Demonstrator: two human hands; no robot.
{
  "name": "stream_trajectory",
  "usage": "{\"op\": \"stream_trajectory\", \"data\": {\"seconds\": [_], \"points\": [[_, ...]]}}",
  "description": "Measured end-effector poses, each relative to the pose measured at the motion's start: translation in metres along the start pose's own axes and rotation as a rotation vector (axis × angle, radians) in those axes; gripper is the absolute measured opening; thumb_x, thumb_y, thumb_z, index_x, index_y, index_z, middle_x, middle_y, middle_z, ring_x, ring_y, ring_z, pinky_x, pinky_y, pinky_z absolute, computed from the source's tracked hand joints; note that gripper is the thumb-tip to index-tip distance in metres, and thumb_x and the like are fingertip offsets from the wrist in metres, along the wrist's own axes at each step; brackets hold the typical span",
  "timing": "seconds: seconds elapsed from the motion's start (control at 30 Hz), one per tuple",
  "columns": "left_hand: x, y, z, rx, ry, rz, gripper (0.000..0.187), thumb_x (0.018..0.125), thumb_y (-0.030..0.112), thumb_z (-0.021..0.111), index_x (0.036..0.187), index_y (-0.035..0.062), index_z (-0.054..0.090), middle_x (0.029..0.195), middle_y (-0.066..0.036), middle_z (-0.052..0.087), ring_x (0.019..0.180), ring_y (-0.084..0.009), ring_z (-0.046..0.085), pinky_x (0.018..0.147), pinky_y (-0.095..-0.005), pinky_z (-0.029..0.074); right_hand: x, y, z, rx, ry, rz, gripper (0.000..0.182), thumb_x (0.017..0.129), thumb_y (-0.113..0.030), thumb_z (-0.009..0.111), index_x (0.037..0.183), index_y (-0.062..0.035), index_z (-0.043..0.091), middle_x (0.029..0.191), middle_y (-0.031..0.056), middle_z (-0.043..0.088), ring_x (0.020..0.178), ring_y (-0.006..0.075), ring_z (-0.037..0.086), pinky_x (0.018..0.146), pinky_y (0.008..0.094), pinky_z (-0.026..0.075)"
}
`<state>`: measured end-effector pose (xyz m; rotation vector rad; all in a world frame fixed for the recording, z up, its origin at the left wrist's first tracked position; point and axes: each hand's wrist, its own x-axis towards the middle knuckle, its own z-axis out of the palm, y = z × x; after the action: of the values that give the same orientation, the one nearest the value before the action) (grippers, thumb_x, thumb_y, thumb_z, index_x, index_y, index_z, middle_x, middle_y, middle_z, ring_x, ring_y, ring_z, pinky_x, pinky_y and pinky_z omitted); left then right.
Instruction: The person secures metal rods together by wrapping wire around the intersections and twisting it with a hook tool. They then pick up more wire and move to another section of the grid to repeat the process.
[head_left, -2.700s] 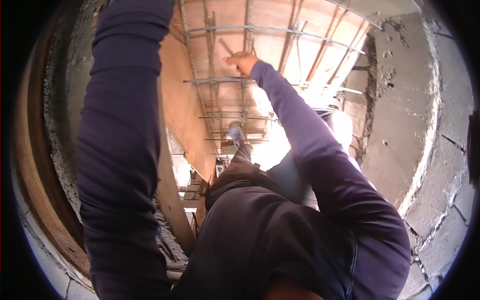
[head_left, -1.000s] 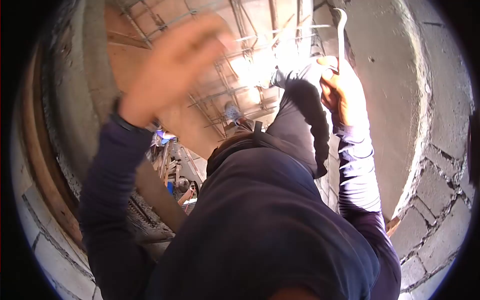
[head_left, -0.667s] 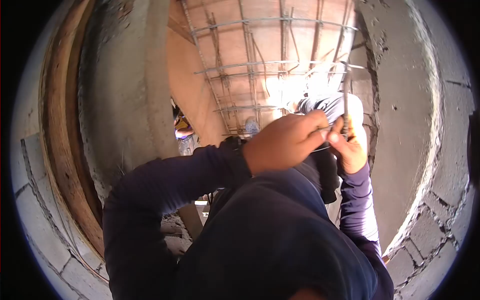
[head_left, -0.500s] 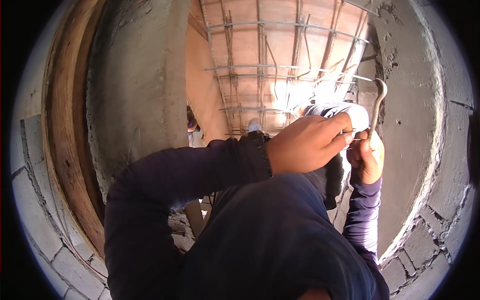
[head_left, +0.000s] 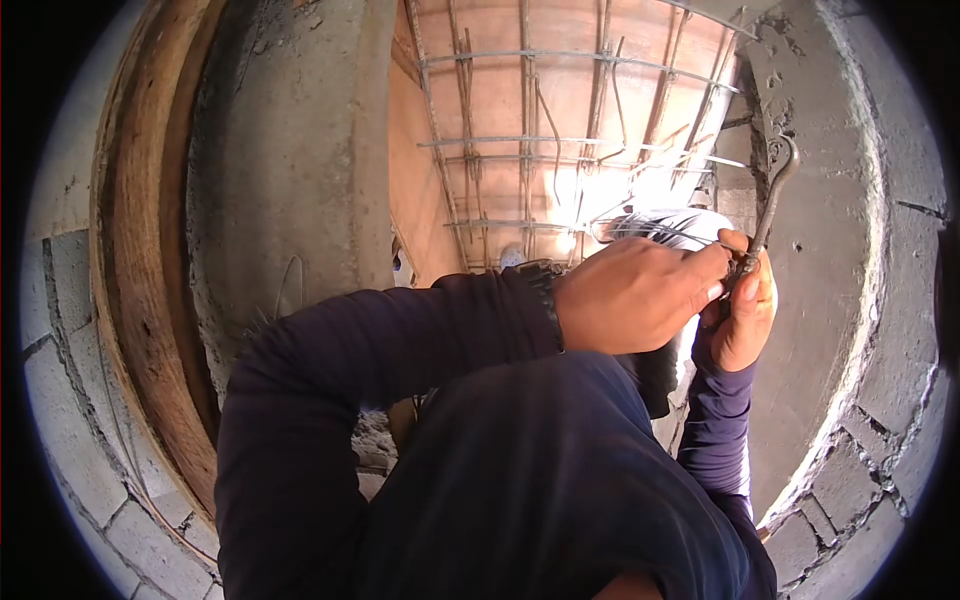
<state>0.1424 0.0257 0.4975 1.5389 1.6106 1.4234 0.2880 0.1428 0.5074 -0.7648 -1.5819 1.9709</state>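
My left hand (head_left: pixel 640 297) reaches across my body, its thumb and fingers pinched together against my right hand. A thin wire (head_left: pixel 690 234) runs toward those fingertips, though what lies between them is mostly hidden. In my right hand (head_left: pixel 745 320) a steel rod with a hooked top end (head_left: pixel 774 200) stands tilted, gripped near its lower part by the thumb and fingers. The left fingertips meet the rod's lower end.
A grid of steel rebar (head_left: pixel 530 100) stands in front of an orange-brown panel (head_left: pixel 490 25). Rough concrete columns (head_left: pixel 290 130) rise on both sides, with a wooden board (head_left: pixel 150 250) at left. Concrete block walls (head_left: pixel 75 400) lie farther out.
My left hand has moved right, bringing its fingertips up to the rod's lower end. The hooked rod has shifted right and leans more. The view has moved slightly.
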Motion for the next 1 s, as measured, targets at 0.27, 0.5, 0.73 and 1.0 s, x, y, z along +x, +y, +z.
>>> {"op": "stream_trajectory", "data": {"seconds": [0.27,0.5,0.73,1.0], "points": [[-0.001,0.008,-0.001,-0.066,0.079,0.045,0.015,0.097,0.012,0.058,0.108,0.0031,0.051,0.074,-0.018,0.062,0.069,-0.0407,0.063,0.061,-0.0506,0.047,-0.002,0.008,-0.001,-0.058,0.134,-0.192,0.048,0.099,-0.043,0.066,0.117,0.0002,0.060,0.099,0.0033,0.063,0.081,0.0069,0.058,0.064,0.0170,0.043],[0.008,-0.002,-0.007,-0.247,0.249,-0.145,0.016,0.103,0.016,0.052,0.105,0.0004,0.056,0.086,-0.019,0.069,0.083,-0.0366,0.070,0.072,-0.0414,0.054,0.000,-0.006,-0.017,-0.102,0.234,-0.195,0.044,0.101,-0.043,0.061,0.114,-0.0013,0.059,0.098,0.0037,0.060,0.083,0.0055,0.054,0.064,0.0154,0.041],[0.003,-0.013,0.011,-0.241,0.213,-0.176,0.019,0.101,0.020,0.053,0.106,0.0015,0.054,0.085,-0.023,0.065,0.084,-0.0467,0.061,0.074,-0.0499,0.049,-0.015,0.001,0.006,-0.256,0.051,-0.199,0.049,0.094,-0.046,0.071,0.109,-0.0011,0.058,0.083,-0.0016,0.055,0.059,0.0024,0.040,0.050,0.0179,0.028],[0.001,-0.008,0.011,-0.288,0.073,-0.176,0.020,0.102,0.021,0.052,0.110,0.0027,0.050,0.089,-0.024,0.065,0.087,-0.0481,0.061,0.076,-0.0530,0.047,-0.012,0.019,0.017,-0.109,0.226,-0.175,0.029,0.102,-0.032,0.064,0.108,-0.0040,0.057,0.082,-0.0022,0.056,0.062,0.0028,0.046,0.052,0.0179,0.037]]}}
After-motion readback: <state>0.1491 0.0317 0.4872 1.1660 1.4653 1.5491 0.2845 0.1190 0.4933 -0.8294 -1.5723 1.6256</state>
